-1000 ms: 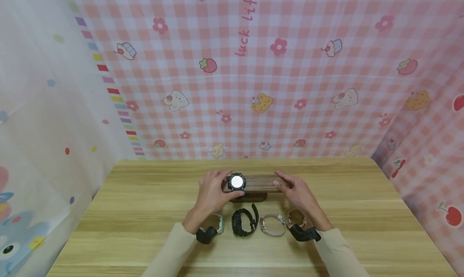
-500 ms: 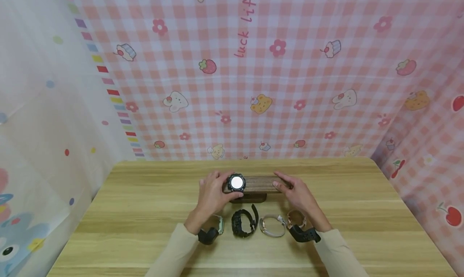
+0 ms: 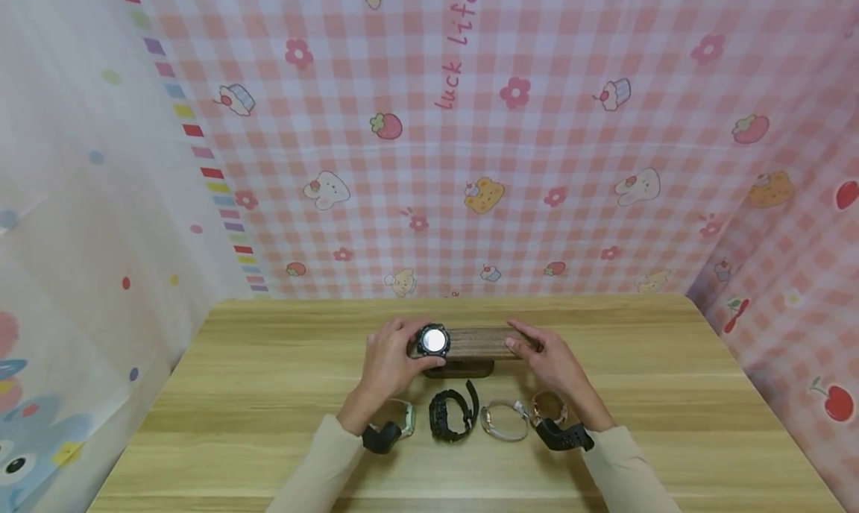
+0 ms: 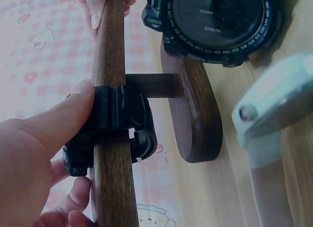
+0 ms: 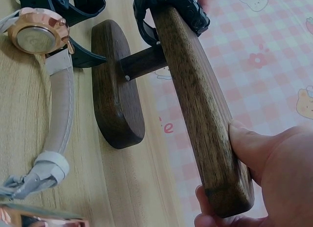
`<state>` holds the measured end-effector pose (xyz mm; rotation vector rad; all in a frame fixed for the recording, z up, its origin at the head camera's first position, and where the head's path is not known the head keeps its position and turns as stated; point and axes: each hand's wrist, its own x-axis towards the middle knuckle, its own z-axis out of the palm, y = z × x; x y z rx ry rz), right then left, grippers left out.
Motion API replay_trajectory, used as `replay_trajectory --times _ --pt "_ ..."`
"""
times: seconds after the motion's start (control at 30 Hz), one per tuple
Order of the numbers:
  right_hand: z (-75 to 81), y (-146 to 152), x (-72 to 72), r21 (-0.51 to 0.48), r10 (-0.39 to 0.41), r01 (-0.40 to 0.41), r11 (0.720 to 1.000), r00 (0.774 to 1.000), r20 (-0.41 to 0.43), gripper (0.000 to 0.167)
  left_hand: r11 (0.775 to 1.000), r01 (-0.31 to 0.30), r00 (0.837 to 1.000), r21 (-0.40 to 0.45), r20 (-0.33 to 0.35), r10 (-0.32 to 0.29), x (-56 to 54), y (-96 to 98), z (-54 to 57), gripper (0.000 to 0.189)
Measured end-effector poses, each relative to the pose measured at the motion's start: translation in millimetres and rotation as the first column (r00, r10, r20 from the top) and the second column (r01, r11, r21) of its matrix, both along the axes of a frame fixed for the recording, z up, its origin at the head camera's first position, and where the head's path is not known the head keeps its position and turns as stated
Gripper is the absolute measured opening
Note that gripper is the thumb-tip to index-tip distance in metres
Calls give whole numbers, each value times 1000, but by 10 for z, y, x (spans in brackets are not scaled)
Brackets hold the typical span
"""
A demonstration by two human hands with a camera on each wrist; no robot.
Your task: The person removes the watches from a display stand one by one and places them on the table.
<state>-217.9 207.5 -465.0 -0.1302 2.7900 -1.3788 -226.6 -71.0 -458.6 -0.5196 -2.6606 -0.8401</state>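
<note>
A dark wooden watch stand (image 3: 476, 341) has a crossbar raised on a short post above an oval base (image 5: 117, 85). Around the bar's left part sits a black digital watch (image 3: 435, 339), its round face up and bright with glare. My left hand (image 3: 392, 356) pinches this watch, thumb on the near side and fingers on the far side. In the left wrist view its black strap (image 4: 115, 107) wraps the bar, with the strap's end looping underneath. At the bar's right end my right hand (image 3: 553, 356) grips the wood between thumb (image 5: 249, 144) and fingers.
In front of the stand lie a chunky black watch (image 3: 448, 416), a watch with a pale strap (image 3: 506, 420) and a rose-gold watch (image 3: 550, 407). A mint-green watch (image 3: 408, 417) is partly behind my left wrist. A checked cloth (image 3: 403, 148) hangs behind the table.
My left hand and the watch have shifted slightly left along the bar. Glare on the watch face has shrunk a little. My right hand keeps its place on the bar's end.
</note>
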Motion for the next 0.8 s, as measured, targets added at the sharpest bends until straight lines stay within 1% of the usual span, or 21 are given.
replay_trajectory --times 0.53,0.8 --pt "-13 4 -10 -11 3 -3 1000 1000 0 47 1000 0 1000 31 12 0 8 -113 -6 66" --pt "-5 8 -1 -15 8 -8 1000 1000 -5 48 998 -13 998 58 58 9 14 -208 -3 67"
